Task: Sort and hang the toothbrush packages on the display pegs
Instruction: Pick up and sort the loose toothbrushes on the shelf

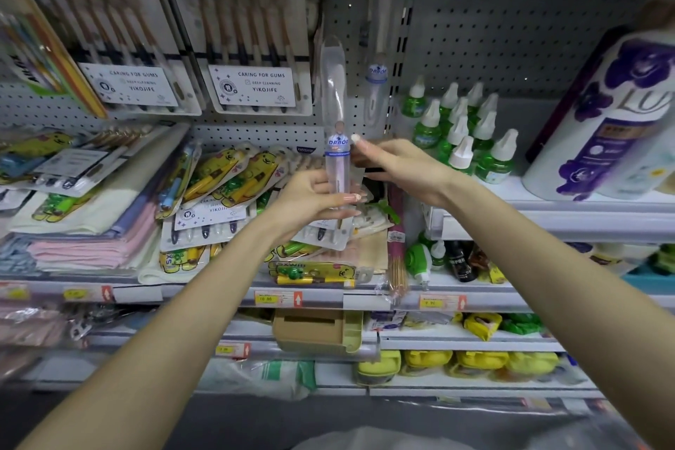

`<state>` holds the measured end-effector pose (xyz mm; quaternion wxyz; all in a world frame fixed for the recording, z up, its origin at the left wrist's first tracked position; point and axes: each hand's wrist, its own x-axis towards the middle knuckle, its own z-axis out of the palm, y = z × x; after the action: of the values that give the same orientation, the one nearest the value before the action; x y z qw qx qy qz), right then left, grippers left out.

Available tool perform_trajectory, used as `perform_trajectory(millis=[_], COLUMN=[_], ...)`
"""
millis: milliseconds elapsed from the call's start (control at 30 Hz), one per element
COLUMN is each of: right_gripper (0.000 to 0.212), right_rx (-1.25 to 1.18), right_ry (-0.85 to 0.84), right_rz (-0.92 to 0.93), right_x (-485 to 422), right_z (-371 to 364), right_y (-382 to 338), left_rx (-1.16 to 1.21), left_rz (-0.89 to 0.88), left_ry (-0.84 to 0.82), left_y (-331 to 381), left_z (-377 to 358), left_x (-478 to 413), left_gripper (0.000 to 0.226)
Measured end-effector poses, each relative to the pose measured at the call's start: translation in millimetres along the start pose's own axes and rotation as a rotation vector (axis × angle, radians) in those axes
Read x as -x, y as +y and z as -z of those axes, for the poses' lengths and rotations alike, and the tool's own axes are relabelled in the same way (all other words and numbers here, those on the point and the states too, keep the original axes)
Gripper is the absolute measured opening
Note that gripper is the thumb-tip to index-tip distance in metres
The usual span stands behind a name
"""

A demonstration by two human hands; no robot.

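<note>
A grey pegboard (493,29) backs a shop display, with a white shelf (204,294) running below it that carries price tags on its front edge. At the pegboard's upper left, two multi-brush packs (124,47) (255,47) labelled "Caring for Gums" hang side by side. Under them, at the shelf's left end, lie folded towels (91,241). Just right of these is a loose heap of yellow cartoon toothbrush packages (233,179).

In front of the heap, the left hand (310,197) grips the lower end of a clear toothbrush tube (334,91), with its fingers wrapped round the base. The tube stands upright and its top reaches up over the pegboard. A second clear tube (377,77) hangs on the pegboard just to the right.

The right hand (405,168) is just beside the held tube's blue label, with one fingertip raised next to it. Whether its fingers pinch the tube cannot be told.

Farther right on a higher shelf stand green bottles with white caps (456,128). At the right edge is a large white and purple bottle (602,113).
</note>
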<state>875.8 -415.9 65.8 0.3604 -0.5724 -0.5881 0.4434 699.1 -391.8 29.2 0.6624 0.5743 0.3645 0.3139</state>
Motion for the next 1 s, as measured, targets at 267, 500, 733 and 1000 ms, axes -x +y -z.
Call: perform_trajectory(millis=[267,500,733,1000], right_gripper=[0.022,0.023,0.023,0.020], right_rx=[-0.084,-0.181,-0.178,-0.130], right_ry=[-0.012,0.072,0.127,0.203], right_rz=[0.137,0.302,0.351,0.301], right_x=[5.5,19.3,22.2,11.9], right_z=[-3.6,7.9,13.2,6.1], right_y=[12.0,-2.6,-13.1,-5.8], left_rx=[-0.001,-0.205,-0.188,-0.178], left_rz=[-0.006,0.033,0.048,0.031], left_ry=[-0.030,0.004,0.114,0.130], left_y=[-0.4,-5.6,-16.8,-17.7], left_z=[-16.1,-9.6,3.9,12.1], left_x=[-1.4,-1.5,2.8,9.0], left_gripper=[0.029,0.026,0.018,0.017])
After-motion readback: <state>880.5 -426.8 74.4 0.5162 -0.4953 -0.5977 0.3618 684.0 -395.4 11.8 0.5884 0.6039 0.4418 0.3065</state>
